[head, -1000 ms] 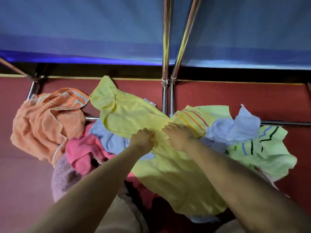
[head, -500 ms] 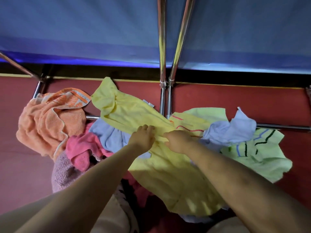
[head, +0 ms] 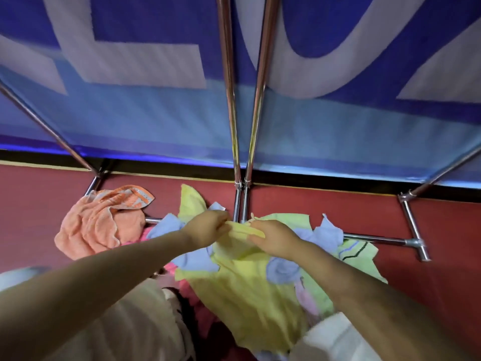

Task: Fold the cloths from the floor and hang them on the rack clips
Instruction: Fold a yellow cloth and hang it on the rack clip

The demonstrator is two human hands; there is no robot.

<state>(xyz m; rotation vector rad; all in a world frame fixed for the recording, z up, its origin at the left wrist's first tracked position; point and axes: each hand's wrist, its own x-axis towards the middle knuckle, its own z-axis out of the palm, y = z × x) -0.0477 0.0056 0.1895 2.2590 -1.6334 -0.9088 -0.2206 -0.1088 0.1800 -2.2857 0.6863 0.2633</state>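
Note:
A yellow cloth (head: 250, 290) hangs down toward me over the pile on the red floor. My left hand (head: 207, 230) and my right hand (head: 273, 239) both pinch its bunched upper edge, a hand's width apart, just in front of the rack's two middle poles (head: 240, 152). Light blue cloths (head: 329, 231) and a pale green striped cloth (head: 356, 252) lie under and beside it. An orange towel (head: 104, 222) sits in a heap at the left. No rack clips are in view.
The metal rack's base bar (head: 377, 239) runs along the floor to the right, with slanted legs at both sides. A large blue and white banner (head: 156, 74) hangs behind the poles. A pink cloth (head: 169, 268) peeks out under my left forearm. My knees fill the bottom edge.
Both hands have lifted the yellow cloth's upper part off the pile and gathered it. The view has tilted up, showing more of the banner and rack.

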